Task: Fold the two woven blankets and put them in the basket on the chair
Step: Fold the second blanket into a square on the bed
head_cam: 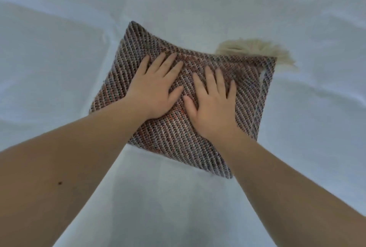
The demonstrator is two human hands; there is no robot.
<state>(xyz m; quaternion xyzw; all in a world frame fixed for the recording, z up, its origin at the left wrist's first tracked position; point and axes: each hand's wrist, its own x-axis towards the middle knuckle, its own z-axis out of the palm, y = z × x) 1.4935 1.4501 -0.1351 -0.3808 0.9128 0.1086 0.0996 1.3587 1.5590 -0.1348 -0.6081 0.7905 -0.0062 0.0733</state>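
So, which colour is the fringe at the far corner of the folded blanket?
Cream, off-white: the fringe sticks out behind the striped blanket. Head view.

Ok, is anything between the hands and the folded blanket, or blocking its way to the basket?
Nothing between them: the left hand and right hand press flat on the folded blanket. The basket and chair are out of view, so that path cannot be judged.
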